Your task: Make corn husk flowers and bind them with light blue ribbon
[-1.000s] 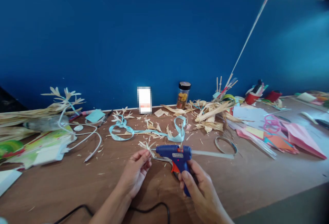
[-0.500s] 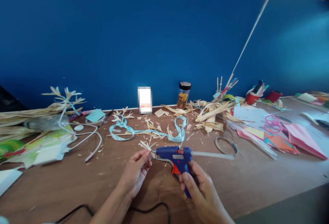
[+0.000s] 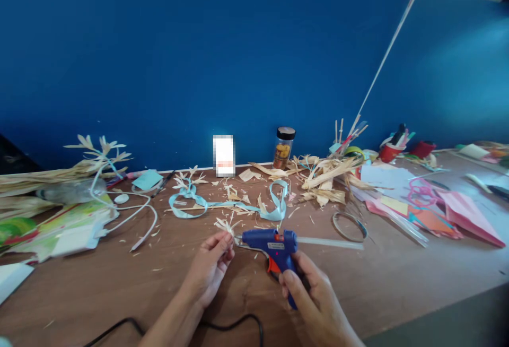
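Right of the right hand, the brown wooden tabletop gives wide open passage along the near edge. Another bare stretch runs left of the left forearm, as far as a curving white cord. Between the hands I see the blue plastic glue gun barring the way forward, its translucent stick jutting right. A thin black cable snakes between the forearms; beyond, looped pale-blue ribbon and heaped straw-coloured husks block the back.

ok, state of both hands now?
Left hand: closed, pinching a pale flower-like piece.
Right hand: closed, holding the blue glue gun by its grip.
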The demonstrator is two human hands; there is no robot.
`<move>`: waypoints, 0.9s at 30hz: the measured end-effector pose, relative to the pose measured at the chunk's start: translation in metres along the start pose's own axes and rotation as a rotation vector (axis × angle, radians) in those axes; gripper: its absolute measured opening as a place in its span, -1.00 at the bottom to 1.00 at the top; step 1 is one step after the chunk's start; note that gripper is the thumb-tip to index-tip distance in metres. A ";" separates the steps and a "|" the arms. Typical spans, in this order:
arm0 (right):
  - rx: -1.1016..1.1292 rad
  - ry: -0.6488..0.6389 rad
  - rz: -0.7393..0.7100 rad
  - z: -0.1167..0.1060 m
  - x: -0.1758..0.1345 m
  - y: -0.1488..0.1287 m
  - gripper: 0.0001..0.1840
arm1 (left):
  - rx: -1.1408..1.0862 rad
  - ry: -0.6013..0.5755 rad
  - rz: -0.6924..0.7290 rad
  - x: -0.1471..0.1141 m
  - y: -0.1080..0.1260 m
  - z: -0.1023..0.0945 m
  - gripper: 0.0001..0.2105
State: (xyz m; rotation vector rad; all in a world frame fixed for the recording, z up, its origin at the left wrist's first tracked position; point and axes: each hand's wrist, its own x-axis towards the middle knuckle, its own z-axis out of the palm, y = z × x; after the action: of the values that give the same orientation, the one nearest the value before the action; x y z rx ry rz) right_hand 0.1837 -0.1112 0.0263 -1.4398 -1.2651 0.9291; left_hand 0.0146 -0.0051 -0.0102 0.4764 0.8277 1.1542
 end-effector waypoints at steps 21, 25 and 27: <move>-1.392 0.519 0.049 -0.141 0.004 0.075 -0.59 | -0.007 -0.042 -0.023 -0.004 0.005 0.002 -0.90; -1.389 0.503 0.060 -0.140 -0.002 0.060 -0.53 | -0.024 -0.042 -0.020 -0.005 0.004 0.002 -0.90; -1.301 0.589 -0.023 -0.125 -0.006 0.040 -0.52 | -0.028 -0.053 -0.018 -0.004 0.004 0.002 -0.90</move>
State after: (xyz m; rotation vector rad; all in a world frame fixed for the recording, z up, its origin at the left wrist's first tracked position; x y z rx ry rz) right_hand 0.3118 -0.1387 0.0177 -2.3846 -1.4180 -0.5339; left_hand 0.0136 -0.0071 -0.0048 0.4735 0.7676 1.1304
